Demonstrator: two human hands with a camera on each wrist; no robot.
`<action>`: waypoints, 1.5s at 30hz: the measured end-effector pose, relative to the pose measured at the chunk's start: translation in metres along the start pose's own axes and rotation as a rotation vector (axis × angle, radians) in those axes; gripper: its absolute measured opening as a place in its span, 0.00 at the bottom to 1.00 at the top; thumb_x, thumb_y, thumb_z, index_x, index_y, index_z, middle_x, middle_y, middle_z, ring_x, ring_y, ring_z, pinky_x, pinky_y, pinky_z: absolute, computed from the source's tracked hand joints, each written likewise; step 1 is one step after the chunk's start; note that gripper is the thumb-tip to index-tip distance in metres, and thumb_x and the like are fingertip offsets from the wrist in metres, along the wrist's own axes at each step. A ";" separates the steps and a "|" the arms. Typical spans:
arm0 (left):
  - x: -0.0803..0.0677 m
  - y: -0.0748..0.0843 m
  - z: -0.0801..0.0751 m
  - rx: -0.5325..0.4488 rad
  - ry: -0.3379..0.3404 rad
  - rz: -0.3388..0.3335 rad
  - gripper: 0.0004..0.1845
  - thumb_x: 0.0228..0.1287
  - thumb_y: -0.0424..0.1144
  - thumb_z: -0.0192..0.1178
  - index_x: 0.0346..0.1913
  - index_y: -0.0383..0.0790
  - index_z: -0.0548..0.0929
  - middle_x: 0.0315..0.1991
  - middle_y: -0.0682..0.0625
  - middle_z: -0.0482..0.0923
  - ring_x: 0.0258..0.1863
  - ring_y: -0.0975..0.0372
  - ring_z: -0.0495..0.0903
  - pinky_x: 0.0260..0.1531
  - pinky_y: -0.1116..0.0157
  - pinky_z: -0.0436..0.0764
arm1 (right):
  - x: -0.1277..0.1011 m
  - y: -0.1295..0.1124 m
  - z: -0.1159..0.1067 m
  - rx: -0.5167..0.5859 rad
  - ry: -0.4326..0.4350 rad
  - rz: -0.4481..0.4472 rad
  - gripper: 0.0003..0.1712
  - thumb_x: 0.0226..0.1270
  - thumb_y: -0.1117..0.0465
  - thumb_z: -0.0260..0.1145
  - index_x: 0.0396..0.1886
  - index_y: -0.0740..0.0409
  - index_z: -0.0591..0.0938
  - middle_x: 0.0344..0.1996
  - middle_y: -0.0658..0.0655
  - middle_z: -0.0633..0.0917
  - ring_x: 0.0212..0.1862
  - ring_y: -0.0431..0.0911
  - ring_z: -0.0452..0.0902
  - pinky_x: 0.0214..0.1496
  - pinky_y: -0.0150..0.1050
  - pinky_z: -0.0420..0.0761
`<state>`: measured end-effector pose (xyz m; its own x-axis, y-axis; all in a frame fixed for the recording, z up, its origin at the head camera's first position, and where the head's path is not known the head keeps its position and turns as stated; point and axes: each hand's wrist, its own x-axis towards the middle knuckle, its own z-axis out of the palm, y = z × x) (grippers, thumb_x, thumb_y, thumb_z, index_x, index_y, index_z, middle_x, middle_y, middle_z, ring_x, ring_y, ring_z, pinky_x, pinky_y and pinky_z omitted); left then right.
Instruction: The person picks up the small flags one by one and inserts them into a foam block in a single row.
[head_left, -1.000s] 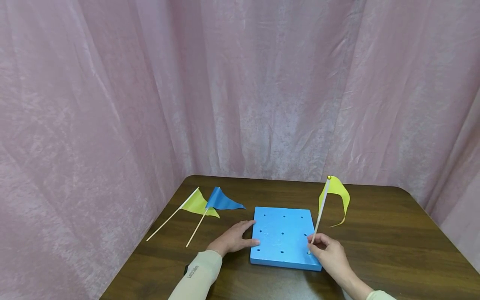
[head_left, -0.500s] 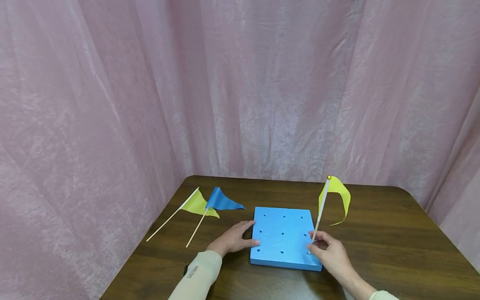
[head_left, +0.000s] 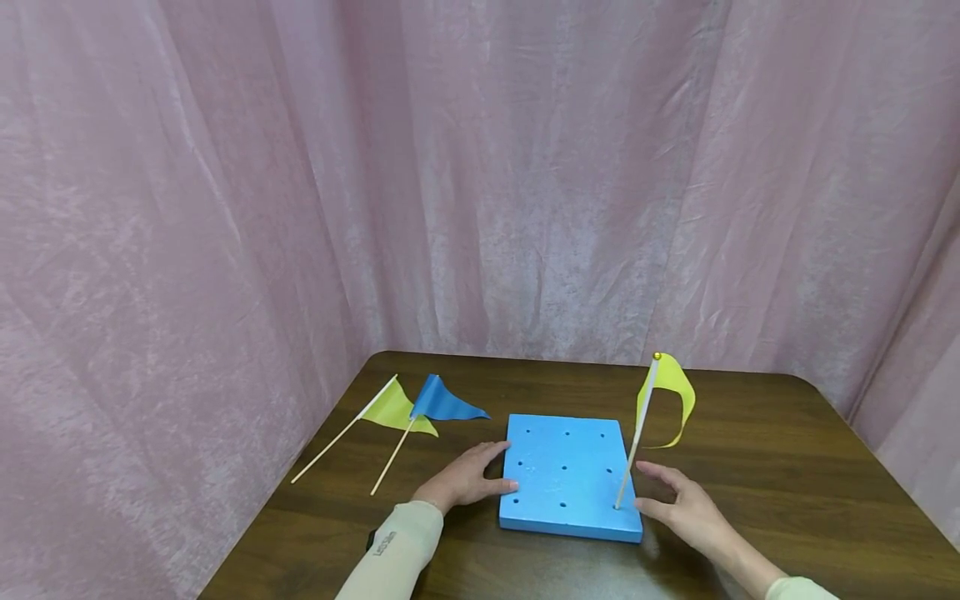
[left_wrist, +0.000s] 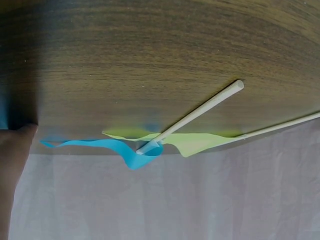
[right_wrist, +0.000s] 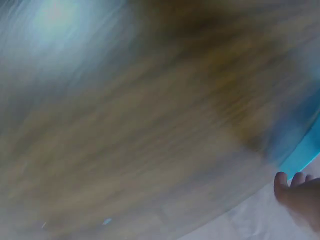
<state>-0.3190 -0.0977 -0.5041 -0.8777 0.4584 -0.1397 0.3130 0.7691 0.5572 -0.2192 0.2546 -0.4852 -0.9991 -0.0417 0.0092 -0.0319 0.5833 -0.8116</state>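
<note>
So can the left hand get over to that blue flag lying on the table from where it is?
Probably yes. The left hand rests on the foam block's left edge, and the blue flag lies just left of it on bare table, with nothing between; its stick end points toward the hand.

Blue foam board (head_left: 567, 475), yellow flag (head_left: 670, 392)

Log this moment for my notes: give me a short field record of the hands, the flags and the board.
left hand: rests against the left edge of the foam board, fingers relaxed
right hand: open, beside the pole, holding nothing
foam board: blue, flat on the table, dotted with holes
standing flag: yellow, pole planted in the board's near-right hole
lying flags: yellow flag and blue flag, on the table left of the board
</note>
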 end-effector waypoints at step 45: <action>0.004 -0.023 -0.026 -0.095 0.288 0.009 0.35 0.69 0.57 0.60 0.72 0.42 0.68 0.70 0.42 0.67 0.70 0.45 0.64 0.65 0.44 0.65 | 0.025 0.024 -0.011 -0.044 -0.335 -0.032 0.42 0.64 0.50 0.71 0.74 0.57 0.67 0.71 0.73 0.59 0.71 0.73 0.51 0.60 0.74 0.59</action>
<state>-0.3391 -0.1253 -0.4968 -0.9461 0.3094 0.0955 0.2976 0.7147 0.6330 -0.2448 0.2764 -0.4982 -0.9330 -0.3205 -0.1638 -0.0718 0.6116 -0.7879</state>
